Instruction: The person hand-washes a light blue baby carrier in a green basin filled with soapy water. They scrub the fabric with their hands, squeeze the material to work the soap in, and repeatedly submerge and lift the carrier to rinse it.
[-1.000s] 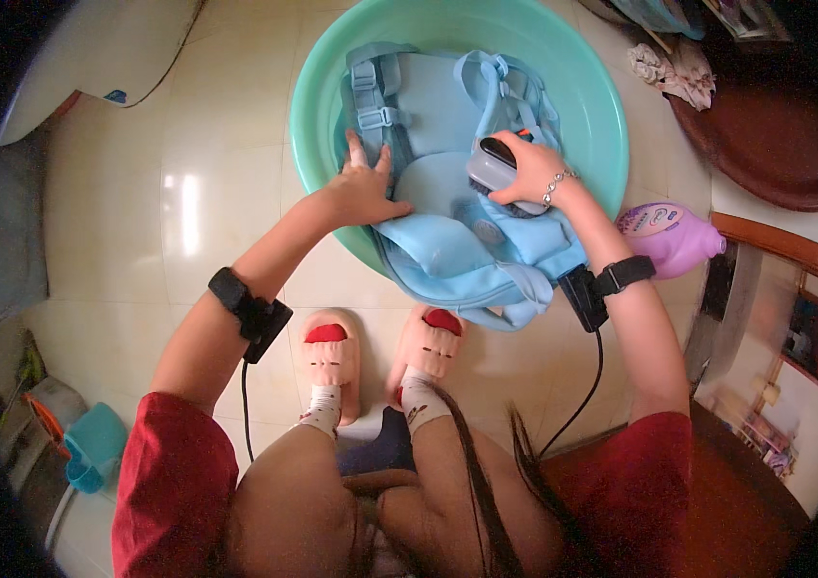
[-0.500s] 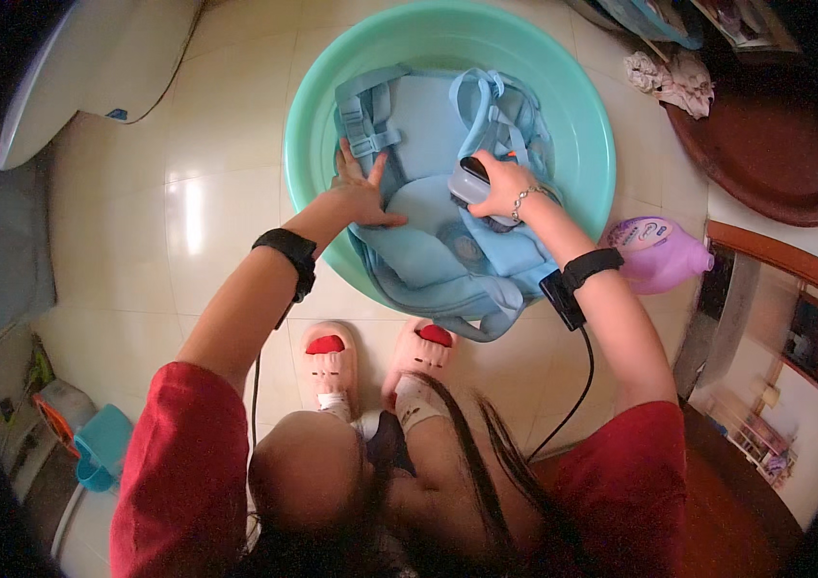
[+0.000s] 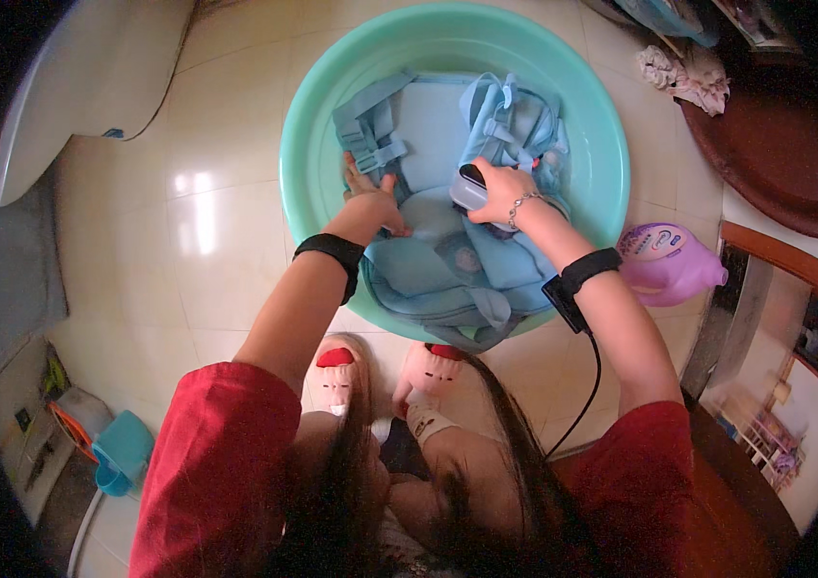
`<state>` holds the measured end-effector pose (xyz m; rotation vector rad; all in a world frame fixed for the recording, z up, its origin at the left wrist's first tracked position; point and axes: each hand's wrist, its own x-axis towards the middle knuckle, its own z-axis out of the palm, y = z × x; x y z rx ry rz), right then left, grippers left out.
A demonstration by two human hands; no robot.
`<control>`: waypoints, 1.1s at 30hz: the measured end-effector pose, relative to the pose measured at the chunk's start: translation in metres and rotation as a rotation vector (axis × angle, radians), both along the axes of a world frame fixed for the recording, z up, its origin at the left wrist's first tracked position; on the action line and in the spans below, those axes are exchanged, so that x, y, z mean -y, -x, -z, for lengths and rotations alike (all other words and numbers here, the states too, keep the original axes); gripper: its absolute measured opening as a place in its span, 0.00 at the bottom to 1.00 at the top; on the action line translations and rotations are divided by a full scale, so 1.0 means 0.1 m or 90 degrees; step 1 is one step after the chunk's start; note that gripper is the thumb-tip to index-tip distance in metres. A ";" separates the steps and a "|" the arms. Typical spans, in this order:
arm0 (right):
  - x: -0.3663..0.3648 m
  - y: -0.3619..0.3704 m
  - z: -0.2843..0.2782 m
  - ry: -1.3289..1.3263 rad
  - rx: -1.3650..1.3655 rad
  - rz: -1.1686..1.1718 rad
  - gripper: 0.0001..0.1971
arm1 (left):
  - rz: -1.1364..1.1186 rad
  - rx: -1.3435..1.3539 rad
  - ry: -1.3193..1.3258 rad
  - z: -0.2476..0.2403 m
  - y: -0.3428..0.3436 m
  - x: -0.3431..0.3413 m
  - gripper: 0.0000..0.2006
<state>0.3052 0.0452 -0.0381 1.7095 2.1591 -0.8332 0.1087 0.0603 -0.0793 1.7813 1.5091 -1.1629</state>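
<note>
Light-blue backpack (image 3: 431, 130) now sunk lower in turquoise basin (image 3: 604, 135) than a second ago, apparently better contained; left hand (image 3: 371, 204) ungripped, fingers splayed at its left edge; right hand (image 3: 508, 193) grasping grey scrub brush (image 3: 467, 191) over its middle.

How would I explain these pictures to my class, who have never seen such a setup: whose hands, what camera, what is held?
There is no robot: we see one person's left hand and right hand, with a black band round each forearm. All the pictures come from a fisheye camera worn on the head, looking down, so straight edges bend near the rim. On the tiled floor stands a green basin, with a light-blue bag lying in it. The right hand grips what looks like a grey-and-black brush over the bag; the left hand is spread at the bag's left side. A purple bottle is beside the basin.
</note>
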 end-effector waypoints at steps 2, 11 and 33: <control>-0.05 0.00 0.05 0.013 0.006 0.003 0.32 | -0.029 -0.006 0.016 0.02 -0.03 -0.01 0.49; -0.12 0.03 0.20 0.019 0.003 0.031 0.31 | 0.029 -0.023 0.070 0.09 0.01 -0.08 0.47; 0.52 0.39 -1.81 -0.280 0.043 0.060 0.33 | 0.457 0.332 -0.265 -1.64 0.56 -0.30 0.13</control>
